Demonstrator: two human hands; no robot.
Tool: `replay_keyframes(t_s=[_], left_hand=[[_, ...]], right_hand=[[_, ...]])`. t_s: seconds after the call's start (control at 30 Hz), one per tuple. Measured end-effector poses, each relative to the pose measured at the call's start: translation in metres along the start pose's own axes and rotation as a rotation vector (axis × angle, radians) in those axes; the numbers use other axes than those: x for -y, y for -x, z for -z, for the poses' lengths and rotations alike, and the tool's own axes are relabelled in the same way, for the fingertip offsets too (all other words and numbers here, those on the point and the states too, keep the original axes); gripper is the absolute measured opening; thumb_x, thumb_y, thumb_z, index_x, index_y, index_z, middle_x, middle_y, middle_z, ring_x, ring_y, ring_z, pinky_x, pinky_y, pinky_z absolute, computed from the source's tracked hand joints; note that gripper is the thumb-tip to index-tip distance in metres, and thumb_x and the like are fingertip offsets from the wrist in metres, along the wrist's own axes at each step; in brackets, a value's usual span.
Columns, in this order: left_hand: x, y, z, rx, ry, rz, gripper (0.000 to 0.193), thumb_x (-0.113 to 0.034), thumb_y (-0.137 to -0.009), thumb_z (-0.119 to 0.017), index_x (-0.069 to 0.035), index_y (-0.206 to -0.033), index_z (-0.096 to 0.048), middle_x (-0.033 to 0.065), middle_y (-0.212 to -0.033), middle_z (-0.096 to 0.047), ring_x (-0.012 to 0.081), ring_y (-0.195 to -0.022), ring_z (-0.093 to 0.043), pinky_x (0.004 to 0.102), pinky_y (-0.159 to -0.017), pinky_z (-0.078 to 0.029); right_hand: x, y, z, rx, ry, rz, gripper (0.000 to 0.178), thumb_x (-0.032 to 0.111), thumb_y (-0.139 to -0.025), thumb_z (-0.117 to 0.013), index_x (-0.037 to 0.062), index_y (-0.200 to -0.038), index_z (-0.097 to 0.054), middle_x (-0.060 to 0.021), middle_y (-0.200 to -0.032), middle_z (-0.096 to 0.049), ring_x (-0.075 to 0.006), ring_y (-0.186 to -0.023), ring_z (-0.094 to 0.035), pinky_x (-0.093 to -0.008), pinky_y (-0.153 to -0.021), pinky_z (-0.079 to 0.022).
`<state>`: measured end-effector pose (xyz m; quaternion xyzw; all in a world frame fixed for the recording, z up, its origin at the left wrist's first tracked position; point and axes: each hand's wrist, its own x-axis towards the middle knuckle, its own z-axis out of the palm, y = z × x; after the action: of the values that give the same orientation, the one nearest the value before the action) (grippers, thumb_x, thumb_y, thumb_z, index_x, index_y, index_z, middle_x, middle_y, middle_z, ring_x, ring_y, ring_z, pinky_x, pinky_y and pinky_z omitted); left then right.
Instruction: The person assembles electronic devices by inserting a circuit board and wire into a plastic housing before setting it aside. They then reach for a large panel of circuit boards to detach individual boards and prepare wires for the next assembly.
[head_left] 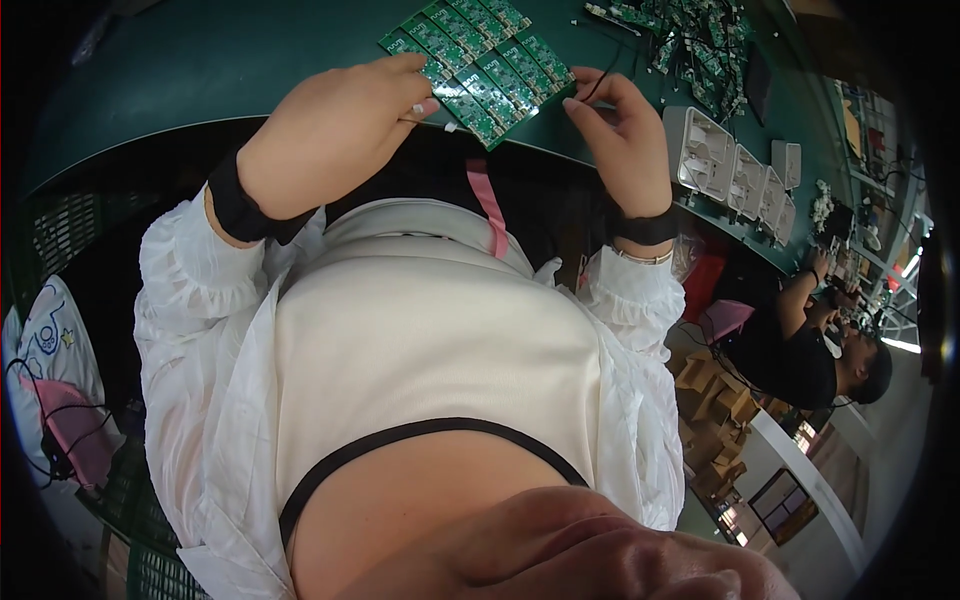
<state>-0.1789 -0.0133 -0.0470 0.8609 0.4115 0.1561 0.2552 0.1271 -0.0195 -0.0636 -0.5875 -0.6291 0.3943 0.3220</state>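
Observation:
A green panel of joined circuit boards point(485, 75) lies on the table in front of me, its near corner close to the table edge. My left hand point(335, 135) is closed at the panel's left side, thumb and fingers pinching a thin cable. A small white plug point(450, 127) shows just beyond those fingertips, beside the panel. At the panel's right corner is my right hand point(630, 140), thumb and forefinger bent toward each other. A black cable point(597, 85) runs between these fingers and away over the table; the exact grip is partly hidden.
Loose circuit boards with tangled black wires point(700, 50) are heaped at the far right. White plastic housings point(705, 150) stand in a row along the right table edge. Another person point(800, 340) sits farther right. A pink strap point(488, 205) hangs below the green table point(200, 90).

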Motion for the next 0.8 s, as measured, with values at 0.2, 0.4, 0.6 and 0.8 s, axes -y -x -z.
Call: replay_keyframes(t_s=[0.2,0.4,0.6,0.8], left_hand=[[0.006,-0.023,-0.008,-0.081,-0.152,-0.063,0.014,-0.012,-0.099,-0.059,-0.002,-0.102,-0.067,0.0162,-0.113,-0.070,0.0388,-0.085,-0.068,0.0459,-0.074,-0.057],[-0.010,-0.078,0.019,0.143,-0.193,-0.069,0.024,-0.019,-0.100,-0.055,-0.001,-0.102,-0.070,0.0209,-0.116,-0.069,0.0400,-0.092,-0.068,0.0444,-0.081,-0.056],[-0.011,-0.111,0.004,0.207,-0.202,-0.102,0.024,-0.021,-0.097,-0.055,-0.002,-0.098,-0.070,0.0215,-0.112,-0.070,0.0414,-0.096,-0.068,0.0492,-0.085,-0.054],[-0.029,-0.127,0.001,0.248,-0.106,-0.312,0.022,-0.019,-0.095,-0.057,-0.001,-0.095,-0.070,0.0201,-0.106,-0.071,0.0416,-0.092,-0.068,0.0483,-0.080,-0.056]], right_hand=[[0.002,0.030,-0.003,0.046,-0.158,-0.094,0.005,-0.001,-0.095,-0.066,-0.0009,-0.099,-0.062,-0.0128,-0.126,-0.067,-0.0151,-0.109,-0.063,-0.0281,-0.096,-0.049],[-0.002,0.049,-0.007,0.142,-0.332,-0.107,0.007,-0.003,-0.095,-0.065,-0.0007,-0.100,-0.062,-0.0146,-0.128,-0.066,-0.0185,-0.113,-0.065,-0.0307,-0.100,-0.049],[-0.006,0.048,-0.031,0.342,-0.673,-0.084,0.009,-0.004,-0.096,-0.064,0.0001,-0.103,-0.061,-0.0175,-0.133,-0.063,-0.0244,-0.124,-0.063,-0.0347,-0.106,-0.049],[-0.010,0.036,-0.058,0.450,-0.789,0.027,0.010,-0.003,-0.096,-0.065,0.0010,-0.105,-0.060,-0.0190,-0.133,-0.063,-0.0267,-0.124,-0.063,-0.0358,-0.106,-0.050]])
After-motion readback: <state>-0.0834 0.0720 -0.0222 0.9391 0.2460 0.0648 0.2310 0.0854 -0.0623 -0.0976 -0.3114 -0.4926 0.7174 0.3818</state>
